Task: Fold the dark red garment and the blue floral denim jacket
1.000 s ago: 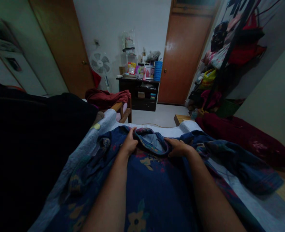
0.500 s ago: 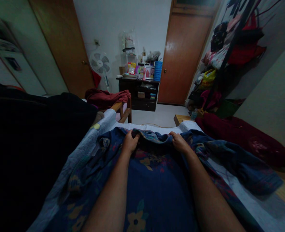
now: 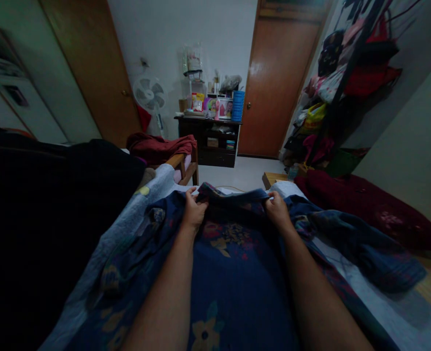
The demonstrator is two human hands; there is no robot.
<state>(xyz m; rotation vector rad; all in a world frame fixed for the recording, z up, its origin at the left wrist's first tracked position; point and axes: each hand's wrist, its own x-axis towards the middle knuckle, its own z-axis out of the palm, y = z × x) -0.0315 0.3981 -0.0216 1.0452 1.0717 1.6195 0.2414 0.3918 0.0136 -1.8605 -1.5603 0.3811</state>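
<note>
A dark blue floral garment [image 3: 240, 292] lies spread over a light cloth [image 3: 102, 253], its sleeves out to both sides. At the garment's far edge, my left hand [image 3: 195, 209] is closed on the left end of the collar [image 3: 237, 196]. My right hand [image 3: 276, 209] grips the collar's other end. Between the two hands the collar is stretched in a nearly straight, raised band. Some fingertips are hidden behind the fabric.
Black clothing [image 3: 54, 204] is heaped at the left. Dark red fabric [image 3: 368, 209] lies at the right. Beyond are a wooden frame with a red cloth [image 3: 160, 148], a fan [image 3: 150, 95], a dark cabinet [image 3: 208, 141] and hanging bags [image 3: 368, 78].
Both hands have risen slightly and moved a little apart. The collar, which sagged and curled between them, is now pulled straighter and lifted.
</note>
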